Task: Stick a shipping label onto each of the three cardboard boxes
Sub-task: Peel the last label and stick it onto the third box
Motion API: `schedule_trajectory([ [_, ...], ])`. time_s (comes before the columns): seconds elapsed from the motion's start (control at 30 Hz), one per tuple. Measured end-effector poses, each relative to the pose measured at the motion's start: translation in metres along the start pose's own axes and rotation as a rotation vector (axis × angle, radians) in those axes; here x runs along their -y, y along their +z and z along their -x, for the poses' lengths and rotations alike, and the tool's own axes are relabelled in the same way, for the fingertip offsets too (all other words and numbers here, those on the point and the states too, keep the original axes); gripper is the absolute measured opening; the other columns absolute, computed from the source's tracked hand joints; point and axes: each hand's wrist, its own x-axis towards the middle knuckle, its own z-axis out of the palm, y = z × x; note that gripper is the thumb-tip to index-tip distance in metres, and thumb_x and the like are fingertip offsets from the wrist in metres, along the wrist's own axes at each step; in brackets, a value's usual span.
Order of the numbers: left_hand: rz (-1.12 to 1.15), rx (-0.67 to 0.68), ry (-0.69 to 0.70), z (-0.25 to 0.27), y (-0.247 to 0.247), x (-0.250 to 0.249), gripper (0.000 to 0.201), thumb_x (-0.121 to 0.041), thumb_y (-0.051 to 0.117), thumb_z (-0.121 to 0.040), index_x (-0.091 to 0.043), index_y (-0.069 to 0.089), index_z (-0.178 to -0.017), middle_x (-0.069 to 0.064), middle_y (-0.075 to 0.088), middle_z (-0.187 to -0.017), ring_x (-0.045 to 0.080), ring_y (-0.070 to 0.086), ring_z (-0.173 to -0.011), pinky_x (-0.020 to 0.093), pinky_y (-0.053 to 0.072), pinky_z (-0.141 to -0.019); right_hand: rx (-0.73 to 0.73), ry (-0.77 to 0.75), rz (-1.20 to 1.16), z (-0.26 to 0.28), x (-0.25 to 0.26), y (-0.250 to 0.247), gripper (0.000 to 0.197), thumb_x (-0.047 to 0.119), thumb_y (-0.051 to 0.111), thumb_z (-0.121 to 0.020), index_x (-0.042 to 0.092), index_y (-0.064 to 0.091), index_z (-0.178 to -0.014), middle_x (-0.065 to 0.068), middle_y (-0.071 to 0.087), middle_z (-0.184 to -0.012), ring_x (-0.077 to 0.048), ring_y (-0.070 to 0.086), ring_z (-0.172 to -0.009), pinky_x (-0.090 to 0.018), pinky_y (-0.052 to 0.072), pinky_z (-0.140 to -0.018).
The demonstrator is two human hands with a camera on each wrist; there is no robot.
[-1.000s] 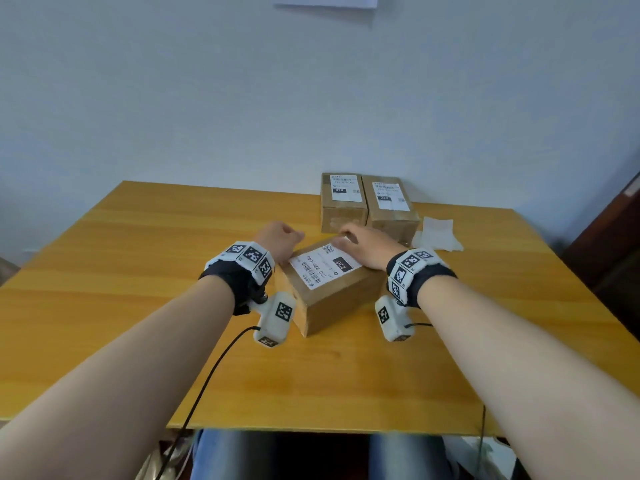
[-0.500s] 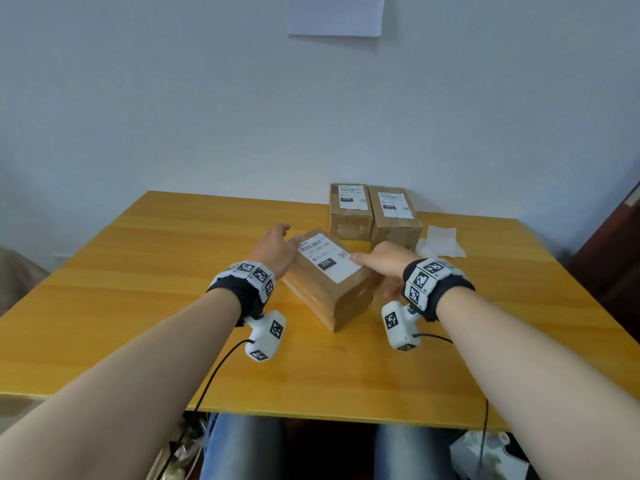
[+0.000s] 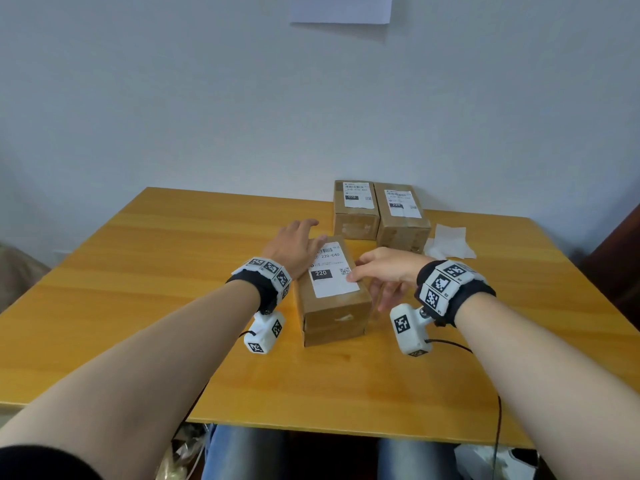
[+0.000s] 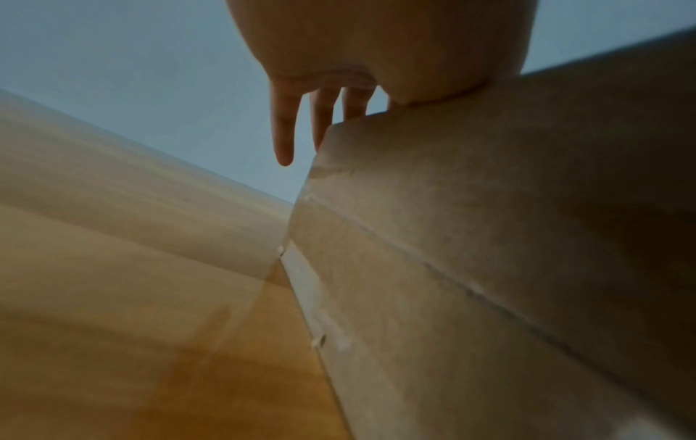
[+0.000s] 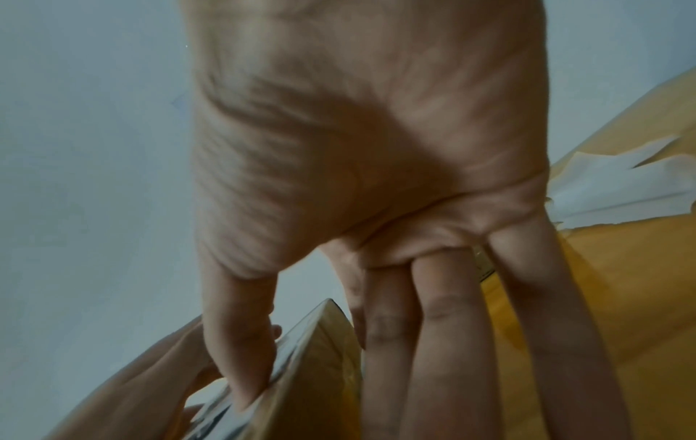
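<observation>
The right hand (image 3: 388,271) clasps the near box (image 3: 332,306) — thumb on its label (image 3: 330,271), fingers down the side; the left hand (image 3: 294,245) rests flat, fingers straight, on its far corner.

The desk (image 3: 138,306) is yellow-orange wood with stripes. The three boxes (image 3: 334,306) are brown. Their labels (image 3: 332,271) are white with black marks. The wrist bands (image 3: 450,282) have black-and-white squares. The wall (image 3: 173,98) is pale blue-white.
</observation>
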Motion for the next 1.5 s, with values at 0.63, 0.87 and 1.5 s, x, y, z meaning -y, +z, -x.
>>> schedule_trajectory([
  [0.63,-0.235,0.084,-0.28,-0.005,0.024,-0.026,0.075,-0.065,0.028,-0.1,-0.008,0.037,-0.147,0.022,0.034,-0.146,0.043,0.042,-0.128,0.05,0.043,-0.103,0.104,-0.002,0.066,0.003,0.02,0.005,0.032,0.031,0.06,-0.101,0.008,0.051,-0.122,-0.024,0.078,-0.088,-0.037,0.079,-0.079,-0.059,0.058,-0.094],
  [0.87,-0.364,0.126,-0.235,-0.013,0.021,-0.029,0.05,-0.043,0.025,-0.107,-0.008,0.048,-0.134,0.016,0.05,-0.121,0.037,0.056,-0.105,0.045,0.051,-0.078,0.137,0.024,0.102,0.007,0.033,-0.002,0.017,0.026,0.064,-0.101,0.012,0.056,-0.106,-0.026,0.078,-0.094,-0.037,0.078,-0.083,-0.038,0.065,-0.067],
  [1.5,-0.547,0.15,-0.102,-0.036,0.01,-0.02,0.042,-0.024,0.035,-0.108,-0.023,0.041,-0.15,0.002,0.048,-0.077,0.025,0.058,-0.073,0.037,0.052,-0.059,0.339,0.037,0.17,-0.029,0.036,-0.018,0.035,0.033,0.075,-0.094,0.015,0.065,-0.123,-0.023,0.078,-0.108,-0.044,0.073,-0.107,-0.054,0.056,-0.1],
])
